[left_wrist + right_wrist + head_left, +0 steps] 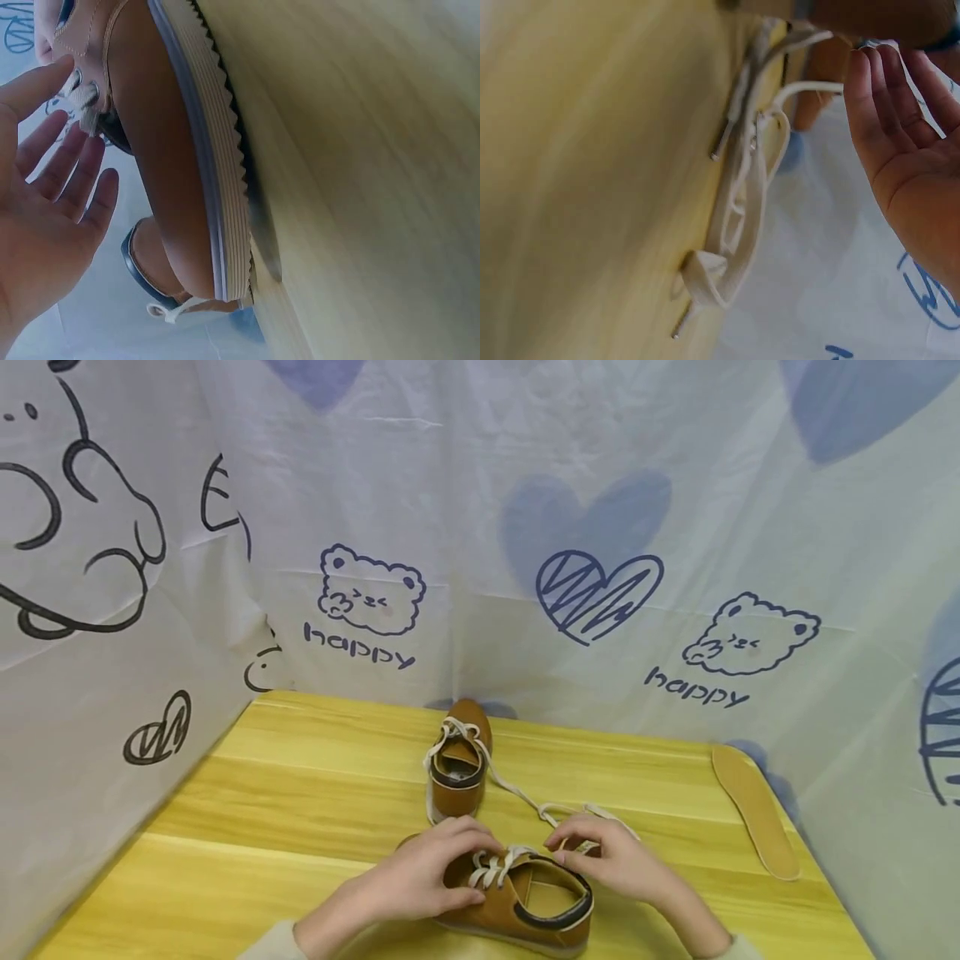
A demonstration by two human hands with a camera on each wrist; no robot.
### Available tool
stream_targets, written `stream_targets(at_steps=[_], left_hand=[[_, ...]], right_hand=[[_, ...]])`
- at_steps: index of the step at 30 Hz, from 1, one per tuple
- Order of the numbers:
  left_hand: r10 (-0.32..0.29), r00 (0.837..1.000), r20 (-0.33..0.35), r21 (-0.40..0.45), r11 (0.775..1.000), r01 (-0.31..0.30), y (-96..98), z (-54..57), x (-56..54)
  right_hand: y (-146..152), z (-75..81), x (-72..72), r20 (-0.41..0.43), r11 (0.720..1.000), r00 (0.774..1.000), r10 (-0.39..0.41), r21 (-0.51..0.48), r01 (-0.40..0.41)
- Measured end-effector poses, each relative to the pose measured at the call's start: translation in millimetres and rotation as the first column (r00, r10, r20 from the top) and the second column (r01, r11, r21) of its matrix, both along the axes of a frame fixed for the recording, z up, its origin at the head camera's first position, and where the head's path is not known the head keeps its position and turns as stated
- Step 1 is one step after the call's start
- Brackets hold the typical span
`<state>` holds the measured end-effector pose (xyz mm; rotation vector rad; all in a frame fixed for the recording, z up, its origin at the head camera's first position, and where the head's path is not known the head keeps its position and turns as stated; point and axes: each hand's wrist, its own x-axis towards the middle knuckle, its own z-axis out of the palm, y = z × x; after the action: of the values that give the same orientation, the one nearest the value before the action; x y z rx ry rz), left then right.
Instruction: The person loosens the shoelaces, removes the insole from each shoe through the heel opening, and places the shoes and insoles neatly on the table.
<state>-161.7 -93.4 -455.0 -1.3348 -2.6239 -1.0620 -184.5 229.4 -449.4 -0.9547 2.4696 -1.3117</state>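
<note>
A brown lace-up shoe (555, 935) with white laces (491, 870) sits at the near middle, its toe pointing left. My left hand (420, 868) lies over its front, thumb and fingers spread on either side of the laces. In the left wrist view, the left hand's (45, 232) thumb reaches to the eyelets and its fingers are loosely extended. Beside the far edge of the shoe opening is my right hand (618, 860), fingertips right at the collar. The right wrist view shows the right hand's (922, 172) fingers mostly straight, reaching to the shoe.
Behind stands a second brown shoe (457, 797), toe away from me. Its long white lace (517, 791) trails right, ending in a loose tangle (757, 195) beyond my right hand. A tan insole (757, 814) lies at the table's right edge. Printed cloth (480, 627) hangs around the table.
</note>
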Motion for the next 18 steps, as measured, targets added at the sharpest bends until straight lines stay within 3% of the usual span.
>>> stream_targets(at_steps=[8,18], left_hand=[[0.026,1.000,0.004,-0.102,0.994,-0.025,5.0,-1.3,0.2],[0.001,1.000,0.014,-0.117,0.993,0.000,1.3,-0.7,-1.1]], right_hand=[[-7,-10.1,9.1,0.014,0.995,0.998,-0.064,0.080,0.063],[-15,-16.2,15.6,-0.011,0.998,0.998,-0.068,-0.005,0.068]])
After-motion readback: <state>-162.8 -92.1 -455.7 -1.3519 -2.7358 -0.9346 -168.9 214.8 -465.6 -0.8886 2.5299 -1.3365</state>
